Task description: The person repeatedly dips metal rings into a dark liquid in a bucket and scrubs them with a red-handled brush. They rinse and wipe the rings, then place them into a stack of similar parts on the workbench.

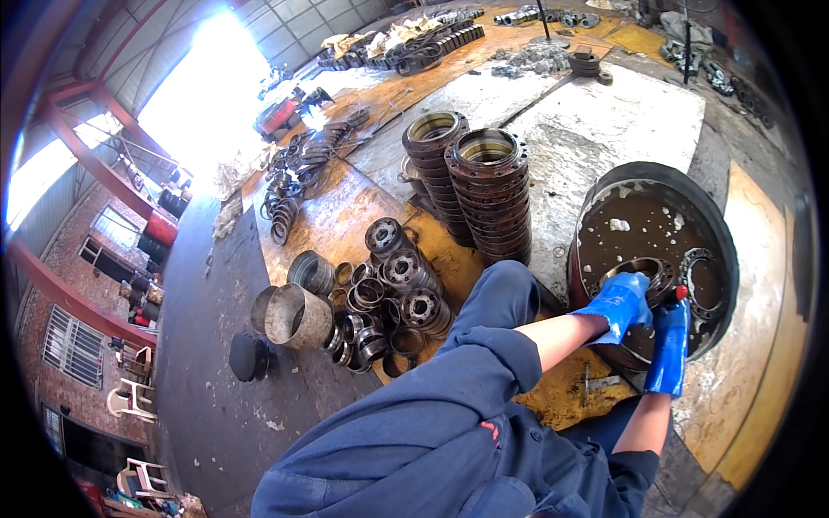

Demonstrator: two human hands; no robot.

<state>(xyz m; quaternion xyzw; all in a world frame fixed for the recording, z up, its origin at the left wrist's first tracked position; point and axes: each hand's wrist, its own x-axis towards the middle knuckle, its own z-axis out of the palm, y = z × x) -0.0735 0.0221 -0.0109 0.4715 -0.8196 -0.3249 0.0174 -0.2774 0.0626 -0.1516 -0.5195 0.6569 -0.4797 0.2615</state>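
Observation:
Both my hands wear blue rubber gloves over a round tub (730,250) of murky brown liquid. My left hand (623,300) is closed on the rim of a dark, wet flanged metal ring (661,274), which sits tilted at the liquid's surface. Close beside it, my right hand (670,324) is closed round a small tool with a red end (681,292); the rest of that tool is hidden by the glove. Another flanged ring (706,283) with bolt holes leans against the tub's right inner wall. White foam (619,225) floats on the liquid.
Two tall stacks of flanged rings (489,190) stand left of the tub. Hubs (402,269), bearing rings (370,293) and a wide metal cylinder (298,317) crowd the floor near my knee. A metal tool (600,382) lies below the tub. Farther off are more metal parts (440,45).

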